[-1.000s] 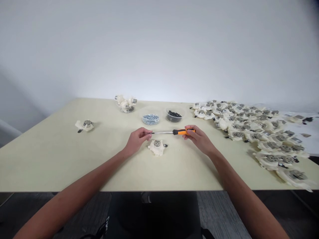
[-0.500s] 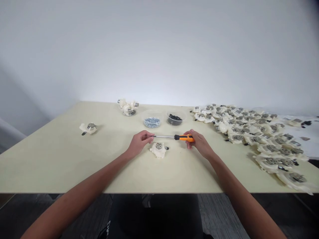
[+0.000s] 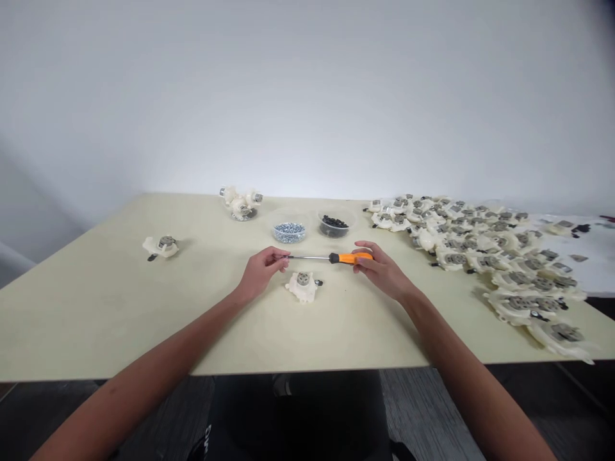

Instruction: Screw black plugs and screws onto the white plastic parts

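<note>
A screwdriver with an orange and black handle (image 3: 346,258) is held level above the table, its shaft pointing left. My left hand (image 3: 258,272) pinches the dark tip end between thumb and fingers; whether a screw sits there is too small to tell. Around the butt of the handle is my right hand (image 3: 384,272), its thumb against the orange grip and the forefinger stretched out above it. Just below the shaft, a cream plastic part with a grey round motor-like piece (image 3: 302,287) and a small black tab lies on the table, touched by neither hand.
Behind the hands stand a clear bowl of silvery screws (image 3: 289,232) and a clear bowl of small black pieces (image 3: 334,225). Many similar cream parts (image 3: 451,257) cover the table's right side. One cream part (image 3: 162,246) lies left, a small cluster (image 3: 241,202) farther back.
The right hand's fingers have loosened and spread around the handle, the forefinger lifting off. The left hand keeps its pinch on the tip. The whole view has shifted slightly.
</note>
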Tool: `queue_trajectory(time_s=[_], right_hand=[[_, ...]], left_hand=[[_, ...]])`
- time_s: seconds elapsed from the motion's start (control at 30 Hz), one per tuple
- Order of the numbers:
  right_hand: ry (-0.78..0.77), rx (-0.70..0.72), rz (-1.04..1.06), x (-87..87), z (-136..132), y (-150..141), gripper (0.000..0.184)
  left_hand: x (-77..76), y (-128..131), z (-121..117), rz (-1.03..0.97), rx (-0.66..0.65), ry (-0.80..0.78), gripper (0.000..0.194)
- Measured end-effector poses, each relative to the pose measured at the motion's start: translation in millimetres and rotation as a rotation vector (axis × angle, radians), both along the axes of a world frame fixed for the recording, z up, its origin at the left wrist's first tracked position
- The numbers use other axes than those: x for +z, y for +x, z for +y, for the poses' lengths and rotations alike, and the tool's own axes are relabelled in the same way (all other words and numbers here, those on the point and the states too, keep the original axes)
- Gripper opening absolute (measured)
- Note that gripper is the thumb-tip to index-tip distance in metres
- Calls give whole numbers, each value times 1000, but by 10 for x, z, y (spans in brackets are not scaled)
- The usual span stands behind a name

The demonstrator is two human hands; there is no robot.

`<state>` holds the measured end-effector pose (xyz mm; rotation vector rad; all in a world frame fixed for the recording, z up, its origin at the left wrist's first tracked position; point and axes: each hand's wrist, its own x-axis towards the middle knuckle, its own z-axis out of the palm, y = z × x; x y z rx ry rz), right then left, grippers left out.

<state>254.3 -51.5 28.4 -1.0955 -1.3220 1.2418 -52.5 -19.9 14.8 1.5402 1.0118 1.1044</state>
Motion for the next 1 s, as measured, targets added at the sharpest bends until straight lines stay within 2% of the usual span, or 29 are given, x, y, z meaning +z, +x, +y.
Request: queue_trajectory(time_s=[0.07,0.17,0.3,0.47,0.6,0.77,0.9,1.0], right_hand=[[8,-67,-58,8,3,-11,33],[-14,-124,-122,16,4,-20,35],[13,-45,33,-2,12,2,32],[0,-81,-115,-42,17,6,33],[21,-30,20,-31,12,-7,35],[-11,-99,-89,-3,15,-29,30],[-53,-39,-8,-23,20,-17,30],[-22,-25,28,-46,30,1,32]], left_hand=[[-15,8,0,11,-27,-5,27],[-30,29,-15,17,-59,-10,26],[-19,40,-30,10,-28,-5,27],[23,23,-34,1,-25,-3,28],[50,18,-43,-13,1,1,26],[43,34,-64,-7,-26,-15,24],[34,41,-65,-2,15,-21,27],[37,42,-55,-32,23,-19,27]])
